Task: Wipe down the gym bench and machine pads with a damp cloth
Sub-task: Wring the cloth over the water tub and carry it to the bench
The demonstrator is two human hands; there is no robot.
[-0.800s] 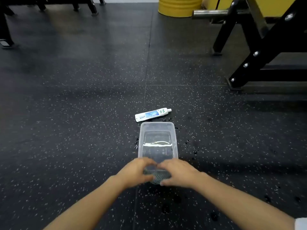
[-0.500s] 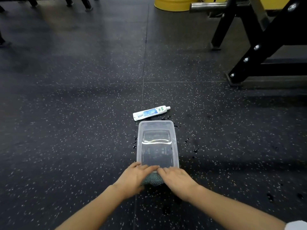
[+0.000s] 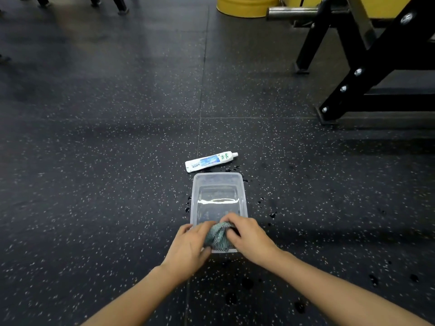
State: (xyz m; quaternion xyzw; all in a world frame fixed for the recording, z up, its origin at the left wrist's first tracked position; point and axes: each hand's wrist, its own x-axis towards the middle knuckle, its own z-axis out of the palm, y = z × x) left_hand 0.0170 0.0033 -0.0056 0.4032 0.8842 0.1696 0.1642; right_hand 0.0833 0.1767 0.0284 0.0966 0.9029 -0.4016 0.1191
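A grey-green cloth [image 3: 218, 236], bunched and twisted, sits between my two hands over the near end of a clear plastic tub [image 3: 219, 182] that holds water. My left hand [image 3: 189, 250] grips the cloth's left side with curled fingers. My right hand [image 3: 249, 238] grips its right side, thumb on top. Both hands hide part of the cloth and the tub's near rim. The tub stands on the black speckled rubber floor.
A white tube [image 3: 210, 161] lies on the floor just beyond the tub. Water drops [image 3: 271, 215] dot the floor around it. A black machine frame [image 3: 367, 74] with a steel bar [image 3: 292, 12] stands at the upper right, a yellow drum [image 3: 247, 5] behind.
Both hands have lifted and turned, bringing the cloth up between them so its twisted middle shows; earlier the cloth was mostly hidden beneath them at the tub's near end.
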